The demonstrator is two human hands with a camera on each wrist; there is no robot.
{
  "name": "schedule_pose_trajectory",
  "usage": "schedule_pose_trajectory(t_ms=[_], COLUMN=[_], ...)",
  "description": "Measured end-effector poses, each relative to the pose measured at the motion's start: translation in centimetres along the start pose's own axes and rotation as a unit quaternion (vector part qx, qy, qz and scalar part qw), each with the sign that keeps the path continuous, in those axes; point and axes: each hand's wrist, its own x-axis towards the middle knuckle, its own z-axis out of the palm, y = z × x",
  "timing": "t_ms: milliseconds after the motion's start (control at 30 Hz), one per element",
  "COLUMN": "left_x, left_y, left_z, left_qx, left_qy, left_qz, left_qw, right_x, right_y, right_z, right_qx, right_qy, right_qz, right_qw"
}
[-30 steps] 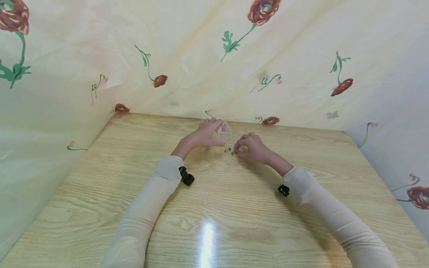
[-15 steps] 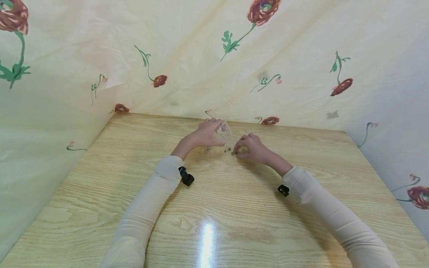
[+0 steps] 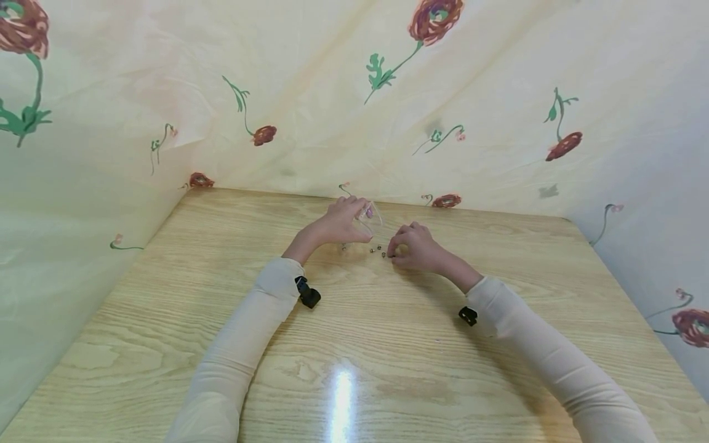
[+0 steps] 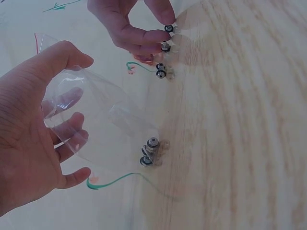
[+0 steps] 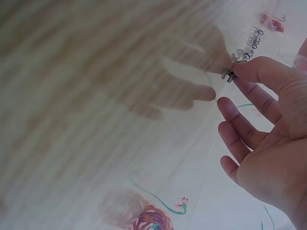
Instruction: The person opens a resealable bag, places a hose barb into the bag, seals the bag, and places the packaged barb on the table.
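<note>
My left hand (image 3: 340, 220) holds a clear plastic bag (image 4: 103, 108), its fingers spreading the mouth and showing through the film. Several small silver-and-black metal fittings (image 4: 149, 151) cluster at the bag's lower end in the left wrist view. Right of the bag, my right hand (image 3: 418, 246) is low over the table, thumb and forefinger pinching a small metal fitting (image 5: 230, 75). The other fingers stay loosely bent and apart in the right wrist view. More loose fittings (image 4: 161, 71) lie in a short row between the bag and the right fingertips.
A wood-grain table (image 3: 388, 369) spreads under both arms, with a bright light reflection near its front. Flower-patterned cloth (image 3: 332, 92) hangs behind and at both sides. Black wrist mounts (image 3: 308, 295) stick out at the cuffs.
The right thumb and forefinger have drawn closer around the fitting at their tips, with the hand dipping slightly. The left hand and bag stay nearly still.
</note>
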Motion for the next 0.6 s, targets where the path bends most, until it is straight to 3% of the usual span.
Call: schedule_pose_trajectory(t_ms=[600], left_x=[-0.06], left_y=[0.09], left_z=[-0.11], left_qx=[0.0], left_qy=[-0.003], left_qz=[0.003], left_qw=[1.0], right_x=[0.0], right_y=[0.25], right_z=[0.0], right_qx=[-0.006], right_qy=[-0.003], right_qz=[0.009], right_qw=[0.9999])
